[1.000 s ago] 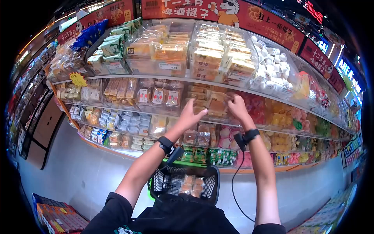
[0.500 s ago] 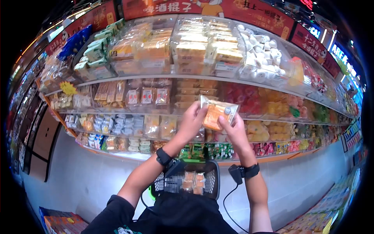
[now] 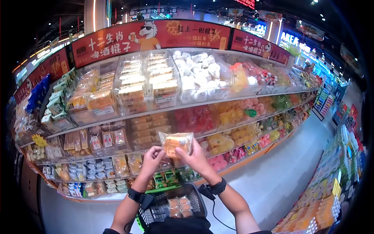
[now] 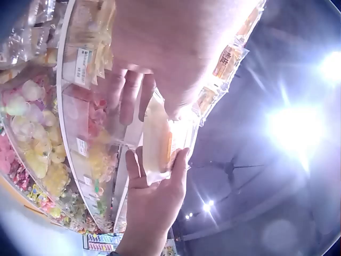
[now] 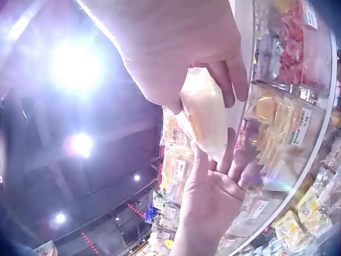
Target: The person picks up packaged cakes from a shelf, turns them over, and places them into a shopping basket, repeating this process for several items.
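A clear-wrapped piece of golden bread [image 3: 171, 143] is held up before the shelves in the head view. My right hand [image 3: 197, 159] grips its right side, thumb across the front of the wrapper. At the lower left edge, my left hand [image 3: 151, 159] pinches the wrapper with thumb and bent fingers. Both wrist views show the wrapped bread [image 4: 160, 138] from its narrow side, between the two hands. Below, a black shopping basket [image 3: 201, 199] with a green handle holds several wrapped breads [image 3: 180, 206].
Tiered shelves [image 3: 163, 105] of clear bins with packaged snacks and sweets curve across the front. Similar wrapped breads [image 3: 146, 130] fill a bin behind my hands. Another goods display [image 3: 311, 206] stands at the right, beyond the pale floor [image 3: 265, 191].
Both hands reached into the middle shelf bin, then came out with the wrapped bread. The hands now hold it lower and further left in view, and the head view has turned right and upward.
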A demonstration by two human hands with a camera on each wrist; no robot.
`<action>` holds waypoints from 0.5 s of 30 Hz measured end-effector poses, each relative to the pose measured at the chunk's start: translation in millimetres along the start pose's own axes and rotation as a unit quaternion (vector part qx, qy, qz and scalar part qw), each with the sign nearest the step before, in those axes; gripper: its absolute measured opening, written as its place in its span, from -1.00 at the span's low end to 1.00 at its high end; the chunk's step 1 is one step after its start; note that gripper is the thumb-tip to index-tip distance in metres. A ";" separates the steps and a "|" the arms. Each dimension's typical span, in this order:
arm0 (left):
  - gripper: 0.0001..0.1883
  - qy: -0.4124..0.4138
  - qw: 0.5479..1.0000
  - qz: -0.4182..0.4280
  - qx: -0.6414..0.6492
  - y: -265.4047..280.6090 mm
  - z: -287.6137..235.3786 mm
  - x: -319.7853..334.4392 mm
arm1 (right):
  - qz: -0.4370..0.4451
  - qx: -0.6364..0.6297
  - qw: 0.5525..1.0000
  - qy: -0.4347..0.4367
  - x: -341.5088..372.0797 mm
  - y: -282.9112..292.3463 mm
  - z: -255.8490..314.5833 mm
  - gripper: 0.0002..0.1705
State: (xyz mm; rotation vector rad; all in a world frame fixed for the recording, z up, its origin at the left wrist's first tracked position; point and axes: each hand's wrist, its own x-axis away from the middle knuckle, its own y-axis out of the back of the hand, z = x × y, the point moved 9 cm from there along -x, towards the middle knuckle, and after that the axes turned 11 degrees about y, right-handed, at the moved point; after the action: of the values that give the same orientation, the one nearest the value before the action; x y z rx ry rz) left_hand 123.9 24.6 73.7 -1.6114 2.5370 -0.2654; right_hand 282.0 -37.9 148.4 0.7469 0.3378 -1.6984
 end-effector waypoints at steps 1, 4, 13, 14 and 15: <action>-0.86 -0.004 1.000 -0.001 -0.002 2.8 3.8 0.2 | 0.003 -0.009 1.000 -0.005 1.7 0.0 -0.4 -0.52; -0.84 0.016 1.000 -0.008 -0.024 3.7 3.1 5.6 | 0.008 -0.040 0.999 -0.026 7.3 -1.2 -13.8 -0.54; -0.87 0.098 0.964 0.040 0.243 19.8 41.5 19.0 | 0.042 -0.134 0.986 -0.086 8.4 -25.5 -35.0 -0.35; -0.86 0.111 0.964 0.032 0.241 15.2 32.7 27.1 | 0.051 -0.122 0.988 -0.081 5.8 -26.9 -34.4 -0.35; -0.85 0.128 0.963 0.024 0.238 13.8 29.7 32.6 | 0.058 -0.110 0.989 -0.080 6.1 -27.7 -34.2 -0.35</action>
State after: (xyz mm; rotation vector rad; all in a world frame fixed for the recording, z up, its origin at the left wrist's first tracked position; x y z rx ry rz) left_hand 103.7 -1.6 41.4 -1.3953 2.4147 -1.0481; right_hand 265.2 -15.1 114.2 0.4564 0.3574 -1.5697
